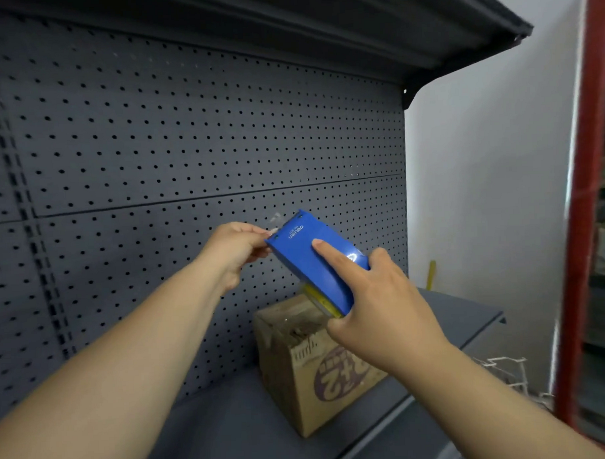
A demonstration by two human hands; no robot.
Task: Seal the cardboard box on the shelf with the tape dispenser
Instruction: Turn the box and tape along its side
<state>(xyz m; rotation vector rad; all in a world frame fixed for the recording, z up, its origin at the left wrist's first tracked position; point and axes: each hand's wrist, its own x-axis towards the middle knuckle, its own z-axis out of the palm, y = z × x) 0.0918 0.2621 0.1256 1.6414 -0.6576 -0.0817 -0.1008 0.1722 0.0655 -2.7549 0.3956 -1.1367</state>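
Observation:
A blue tape dispenser [309, 256] with a yellow roll under it is held up in the air by my right hand [375, 302], index finger laid flat along its top. My left hand [236, 252] pinches the clear tape end [276, 220] at the dispenser's front edge. Below and behind the dispenser, a worn brown cardboard box [306, 366] with a purple print stands on the dark grey shelf [232, 431]. The box's top is partly hidden by the dispenser and my right hand.
A grey pegboard back panel [188, 147] rises behind the shelf, and an upper shelf [390, 30] overhangs. At the right stand a white wall, a red metal post [582, 219] and a white wire rack [505, 376]. A yellow object [431, 274] leans at the shelf's far right.

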